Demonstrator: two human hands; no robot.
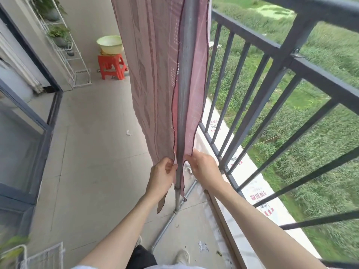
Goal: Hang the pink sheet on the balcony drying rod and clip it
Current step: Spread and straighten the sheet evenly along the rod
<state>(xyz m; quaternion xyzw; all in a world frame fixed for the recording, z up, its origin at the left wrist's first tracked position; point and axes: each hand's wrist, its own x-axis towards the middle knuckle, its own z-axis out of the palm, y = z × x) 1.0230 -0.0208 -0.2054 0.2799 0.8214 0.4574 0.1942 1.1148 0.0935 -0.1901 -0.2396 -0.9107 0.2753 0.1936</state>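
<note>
The pink sheet [153, 74] hangs over a grey metal drying rod [184, 78], draped down on both sides of it. My left hand [162, 176] pinches the near edge of the sheet's left half. On the other side of the rod, my right hand [202, 166] pinches the near edge of the right half. Both hands sit at the sheet's near end, close to the rod. A loose corner of the sheet dangles below my left hand. No clip shows in either hand.
A dark metal balcony railing [272, 78] runs along the right, with grass far below. A red stool [111, 66] carrying a pale basin [109, 44] stands at the far end. A white plant shelf [66, 45] lines the left wall beside glass doors.
</note>
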